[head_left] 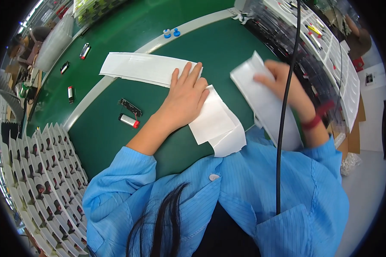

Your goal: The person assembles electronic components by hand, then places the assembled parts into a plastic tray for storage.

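Note:
My left hand (182,100) lies with its fingers stretched out, pressing on a long white strip of paper or card (135,67). Under the same hand's edge is a second white piece (214,120), with a curled end that reaches toward my chest. Off to the right, my right hand (285,83) grips a white folded sheet (266,100) by its upper part, thumb on the near face. Motion smears that hand and sheet a little. Left of my left forearm lie a small black circuit board (130,107) and a silver battery cell with a red end (129,121), seemingly joined by a wire.
A white slotted rack (45,184) filled with small dark parts stands at the left. Several small cells (70,94) lie beyond the pale curved strip on the green table. Two blue-topped pieces (171,33) sit far ahead. White trays (319,47) line the right, and a black cable (284,107) hangs in front.

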